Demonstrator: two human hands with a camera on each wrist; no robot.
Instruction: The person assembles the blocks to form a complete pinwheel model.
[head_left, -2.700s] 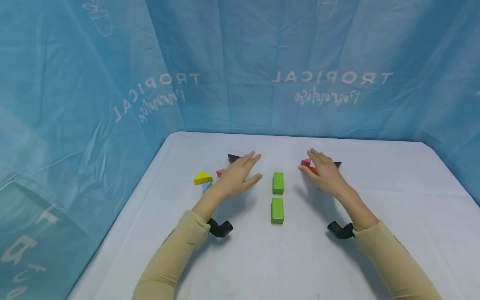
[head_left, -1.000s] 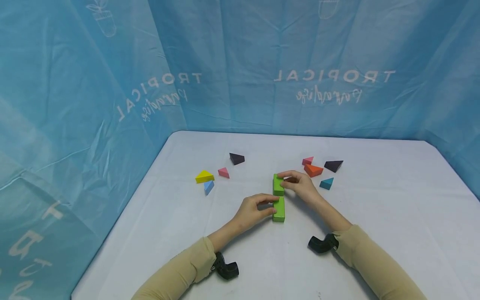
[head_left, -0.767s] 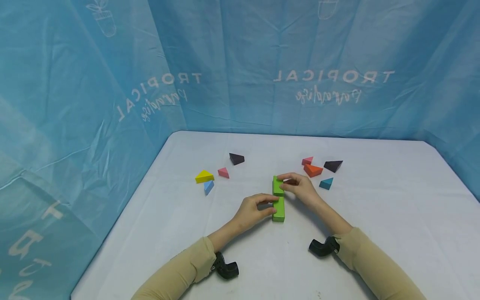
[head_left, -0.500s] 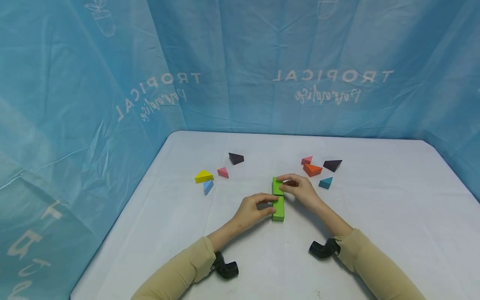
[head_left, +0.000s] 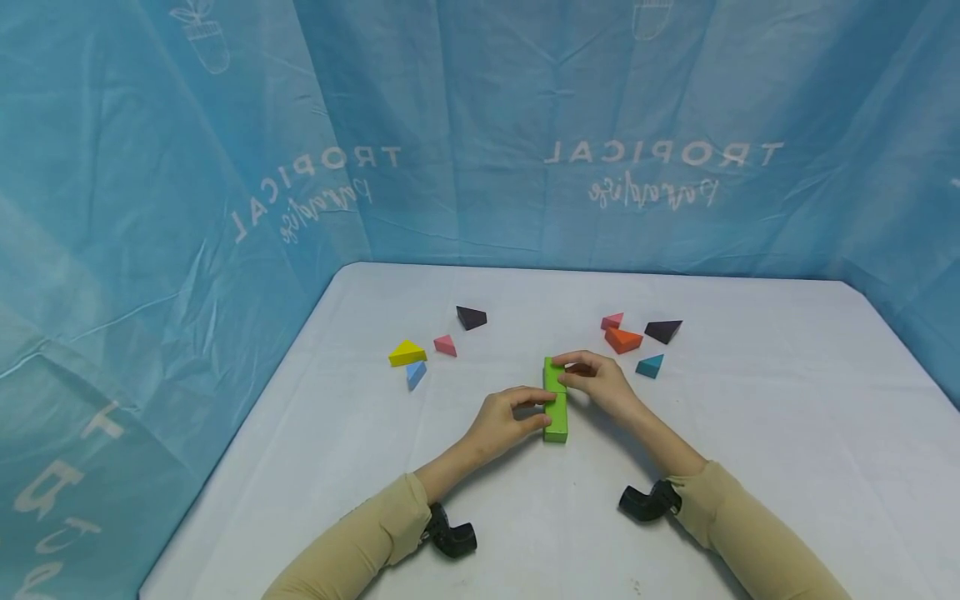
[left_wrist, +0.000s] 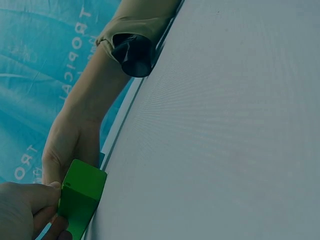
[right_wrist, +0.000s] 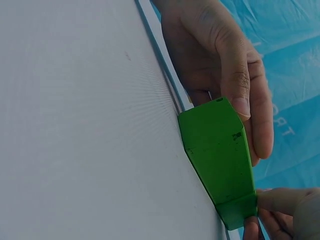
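Note:
Two green rectangular blocks lie end to end in the middle of the white table in the head view. My left hand [head_left: 501, 425] comes from the left and grips the near green block [head_left: 556, 430] between thumb and fingers. From the right, my right hand [head_left: 606, 385] pinches the far green block [head_left: 553, 377] at its upper end and side. The ends of the blocks meet, with only a thin seam between them. In the right wrist view, the green block [right_wrist: 217, 165] nearest the camera shows dark scuffs, with left fingers [right_wrist: 242, 95] along its side.
On the left lie a yellow triangle [head_left: 407, 354], a light blue piece [head_left: 416, 374], a pink triangle [head_left: 446, 346] and a black piece [head_left: 472, 317]. To the right are a pink piece [head_left: 612, 321], an orange piece [head_left: 623, 339], a black piece [head_left: 663, 332] and a teal piece [head_left: 649, 366].
Both hands, earlier spread over the side pieces, have come in to the green blocks. The far block has slid towards the near one, closing the gap. The left hand stays nearly still lately.

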